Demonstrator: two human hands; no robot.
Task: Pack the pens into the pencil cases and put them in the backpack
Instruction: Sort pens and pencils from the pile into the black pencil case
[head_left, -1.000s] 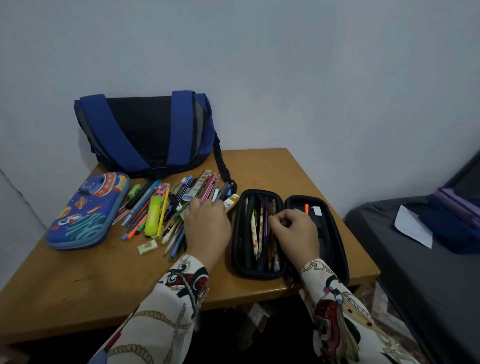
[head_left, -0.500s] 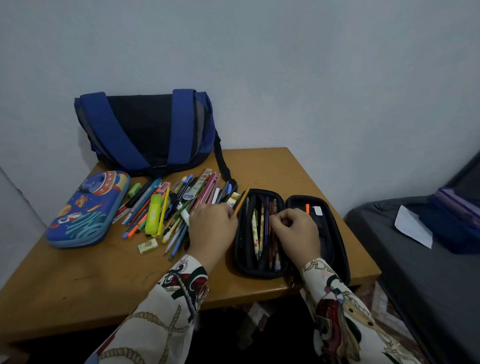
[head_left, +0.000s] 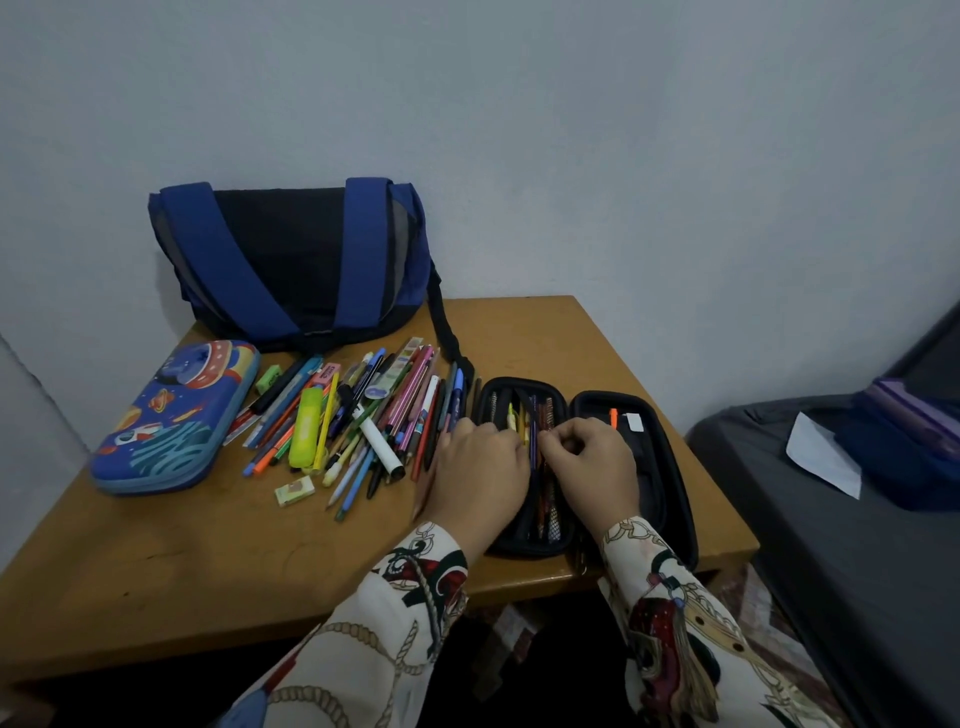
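— Your hands?
— Left hand (head_left: 475, 467) and right hand (head_left: 589, 460), fingers curled, what they grip unclear, over the open black zip pencil case (head_left: 660, 467).
— Pens?
— Loose colourful pens (head_left: 363, 415) left of your fingers; blue fabric backpack (head_left: 291, 265) beyond them.

This looks like a room in a home, maybe a bedroom. A small wooden table (head_left: 545, 332) is pushed into the corner of a plain pale wall (head_left: 571, 130). Right beside the table is a low bed or sofa with a dark grey cover (head_left: 831, 545), and a sheet of white paper (head_left: 821, 460) lies on it. School things cover the table: a blue backpack (head_left: 291, 260), lots of pens (head_left: 363, 415) and two pencil cases.
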